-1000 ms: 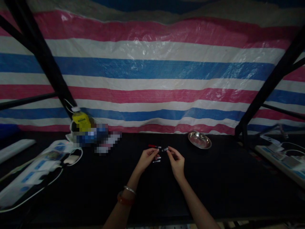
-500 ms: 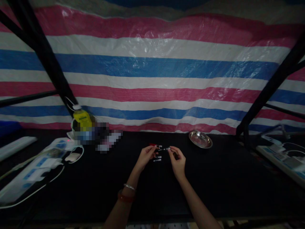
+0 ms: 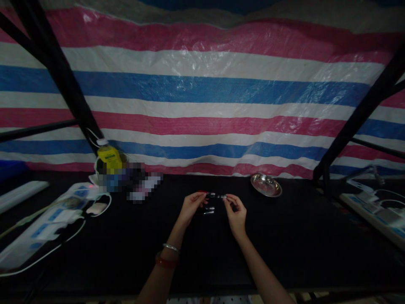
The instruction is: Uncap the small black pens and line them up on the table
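Note:
My left hand [image 3: 190, 206] pinches one end of a small black tube [image 3: 209, 196] between thumb and fingertips. Facing it, my right hand [image 3: 236, 212] has thumb and forefinger closed on a small black-and-silver piece [image 3: 222, 196]. The two pieces lie nearly in line; whether they still touch is too dark and small to tell. Just behind my left fingertips a red item [image 3: 201, 191] shows, mostly covered by the hand. Two short dark tubes with silver ends, one a silver-ended tube [image 3: 210, 208] and one a shiny tube [image 3: 209, 212], lie on the black table [image 3: 218, 253] below my hands.
A round metal dish [image 3: 266, 185] stands at the back right. On the left are a power strip [image 3: 47, 223] with cables and a yellow bottle [image 3: 109, 157] beside blurred-out items. Another power strip [image 3: 376, 213] lies at right. Black frame bars and a striped sheet [image 3: 209, 88] rise behind.
My left fingertips have shifted slightly up, covering more of the red item. The held tube has straightened to nearly level, and a gap seems to show along it. My right hand has barely moved.

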The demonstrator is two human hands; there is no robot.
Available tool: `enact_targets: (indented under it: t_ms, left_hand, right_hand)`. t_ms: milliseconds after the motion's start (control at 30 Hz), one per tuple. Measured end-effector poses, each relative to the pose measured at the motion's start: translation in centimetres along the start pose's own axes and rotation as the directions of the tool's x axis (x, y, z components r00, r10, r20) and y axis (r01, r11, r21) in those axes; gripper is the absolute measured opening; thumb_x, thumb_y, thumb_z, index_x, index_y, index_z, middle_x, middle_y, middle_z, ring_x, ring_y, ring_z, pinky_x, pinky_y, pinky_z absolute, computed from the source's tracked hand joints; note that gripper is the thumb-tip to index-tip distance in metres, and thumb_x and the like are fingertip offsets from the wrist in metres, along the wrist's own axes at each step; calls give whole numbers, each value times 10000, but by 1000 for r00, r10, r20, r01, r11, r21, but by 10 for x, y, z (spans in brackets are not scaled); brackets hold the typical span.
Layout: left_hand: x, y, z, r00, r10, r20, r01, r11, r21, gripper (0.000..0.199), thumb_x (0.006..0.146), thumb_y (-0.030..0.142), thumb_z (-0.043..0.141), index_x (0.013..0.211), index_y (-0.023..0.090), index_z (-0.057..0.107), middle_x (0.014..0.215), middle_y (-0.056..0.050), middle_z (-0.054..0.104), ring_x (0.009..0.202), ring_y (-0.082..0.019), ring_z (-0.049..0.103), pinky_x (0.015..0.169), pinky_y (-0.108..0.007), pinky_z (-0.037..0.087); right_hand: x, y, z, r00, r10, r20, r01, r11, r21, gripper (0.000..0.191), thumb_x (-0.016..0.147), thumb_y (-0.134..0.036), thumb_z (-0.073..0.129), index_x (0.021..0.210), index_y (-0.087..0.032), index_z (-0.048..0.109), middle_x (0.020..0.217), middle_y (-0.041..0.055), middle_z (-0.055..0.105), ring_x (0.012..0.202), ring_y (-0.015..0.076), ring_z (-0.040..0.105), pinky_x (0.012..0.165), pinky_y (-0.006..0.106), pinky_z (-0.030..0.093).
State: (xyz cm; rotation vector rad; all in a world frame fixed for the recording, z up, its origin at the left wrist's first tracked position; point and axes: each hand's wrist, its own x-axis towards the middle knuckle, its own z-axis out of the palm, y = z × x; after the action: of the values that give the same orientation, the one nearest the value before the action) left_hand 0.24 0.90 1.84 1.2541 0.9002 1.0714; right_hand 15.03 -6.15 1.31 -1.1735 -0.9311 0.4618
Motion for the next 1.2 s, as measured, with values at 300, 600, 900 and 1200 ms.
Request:
enact_targets:
  t_ms: [300, 600, 900, 1200]
  left_hand:
    - [-1, 1, -2, 991, -17, -134, 19, 1000, 20, 412, 600, 465, 709, 825, 121, 673, 758, -78, 690, 656, -152, 623, 546, -225, 440]
    - [7, -5, -14, 957, 131, -260, -90, 982, 165, 268, 612, 377, 680, 735, 142, 645, 688, -36, 672, 663, -151, 613, 623, -247, 456]
    - [4, -5, -24, 946, 92, -312, 124, 785, 607, 96, 759, 208, 529, 785, 171, 614, 650, -8, 644, 629, -144, 604, 589, -228, 403]
    - [-6, 3, -15, 956, 160, -247, 154, 444, 883, 169, 807, 194, 470, 858, 189, 630, 741, -48, 673, 830, -218, 590, 668, -276, 384]
  right_hand:
    - [0, 15, 0, 999, -11, 53, 13, 999, -44, 304, 743, -413, 624, 894, -149, 628, 820, 78, 664, 710, 165, 606, 580, 261, 439]
    - [1, 18, -1, 975, -127, 184, 174, 948, -266, 176, 773, -342, 607, 855, -201, 672, 817, 48, 650, 814, 187, 563, 735, 321, 446]
    - [6, 30, 4, 923, -125, 364, 303, 820, -486, 142, 793, -302, 594, 842, -241, 712, 795, 54, 642, 827, 218, 514, 753, 348, 421]
    - [7, 38, 3, 926, -117, 358, 310, 776, -549, 186, 804, -354, 575, 843, -261, 730, 746, 56, 620, 770, 212, 516, 712, 338, 409]
